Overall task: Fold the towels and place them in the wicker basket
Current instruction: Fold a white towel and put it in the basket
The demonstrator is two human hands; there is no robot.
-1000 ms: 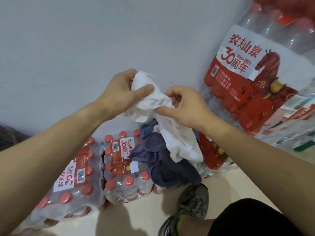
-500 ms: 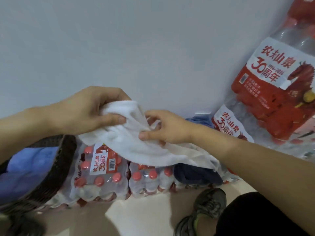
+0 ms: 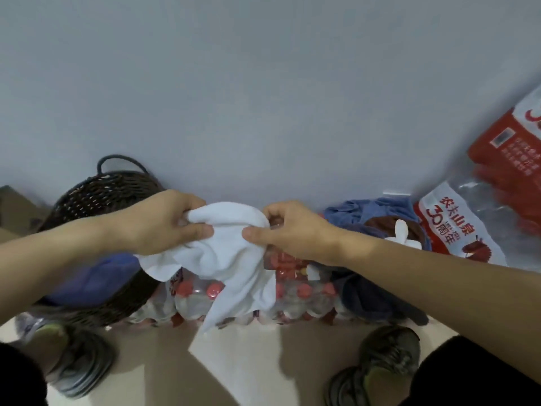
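Note:
A white towel [image 3: 231,259] hangs bunched between my hands, above packs of water bottles. My left hand [image 3: 164,221] grips its left top edge, and my right hand [image 3: 289,230] pinches its right top edge. A dark wicker basket [image 3: 96,194] stands at the left against the wall, with a blue towel [image 3: 96,279] inside it. To the right lies a pile of unfolded towels: a light blue one [image 3: 366,209], a brown one [image 3: 383,227] and a dark grey one [image 3: 377,297].
Shrink-wrapped packs of red-capped water bottles [image 3: 295,300] sit on the floor below the towel. Larger bottle packs with red labels [image 3: 474,230] stack at the right. A grey wall rises behind. My two shoes [image 3: 380,364] stand on the beige floor.
The view has swung left, bringing the wicker basket fully into view. Both hands carried the white towel left off the pile and now hold it by its top edge over the bottle packs.

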